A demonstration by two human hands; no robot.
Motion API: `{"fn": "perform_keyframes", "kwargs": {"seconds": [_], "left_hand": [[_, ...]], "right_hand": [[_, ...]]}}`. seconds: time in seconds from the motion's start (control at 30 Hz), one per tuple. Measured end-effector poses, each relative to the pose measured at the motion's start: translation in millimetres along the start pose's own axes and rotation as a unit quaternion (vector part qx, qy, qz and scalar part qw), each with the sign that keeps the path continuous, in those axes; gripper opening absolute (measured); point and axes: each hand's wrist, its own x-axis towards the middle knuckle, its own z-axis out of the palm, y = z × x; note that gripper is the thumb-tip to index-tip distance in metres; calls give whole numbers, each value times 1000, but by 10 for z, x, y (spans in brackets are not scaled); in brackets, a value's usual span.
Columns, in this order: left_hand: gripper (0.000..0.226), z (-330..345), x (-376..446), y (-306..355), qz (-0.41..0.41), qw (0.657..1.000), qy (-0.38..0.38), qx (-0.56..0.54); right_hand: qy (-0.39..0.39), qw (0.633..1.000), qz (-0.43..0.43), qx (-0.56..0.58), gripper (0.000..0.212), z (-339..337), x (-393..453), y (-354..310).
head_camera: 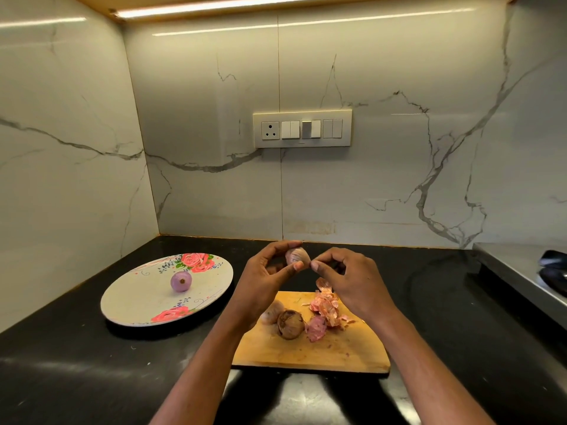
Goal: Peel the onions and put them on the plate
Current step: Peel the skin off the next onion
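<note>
My left hand [270, 273] holds a small pale purple onion [297, 256] between thumb and fingers, raised above the far end of the wooden cutting board [310, 354]. My right hand [346, 277] pinches at the onion's right tip with thumb and forefinger. One peeled purple onion [181, 281] lies in the middle of the floral plate [132, 305] to the left. On the board lie a brown unpeeled onion [290, 324], another onion [271, 312] partly behind my left wrist, and a heap of pink onion skins [325, 314].
The black countertop [92, 369] runs into a marble-walled corner at the back left. A switch panel [302, 129] sits on the back wall. A steel stove edge [521, 271] borders the right side.
</note>
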Motion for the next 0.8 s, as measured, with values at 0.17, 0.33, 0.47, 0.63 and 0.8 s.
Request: {"fn": "perform_keyframes", "kwargs": {"seconds": [0.17, 0.33, 0.47, 0.63, 0.8], "left_hand": [[35, 17, 15, -36, -9, 999, 3, 33], [33, 26, 6, -22, -25, 999, 11, 33], [35, 24, -18, 27, -2, 1000, -22, 16], [33, 14, -28, 51, 6, 1000, -17, -5], [27, -15, 9, -16, -29, 998, 58, -8]], "right_hand": [[6, 986, -70, -148, 8, 18, -12, 60], [-7, 980, -78, -182, 15, 74, -18, 58], [-41, 995, 21, -93, 24, 78, 10, 40], [-68, 993, 85, 53, 24, 12, 7, -41], [-18, 999, -23, -14, 15, 16, -15, -43]]}}
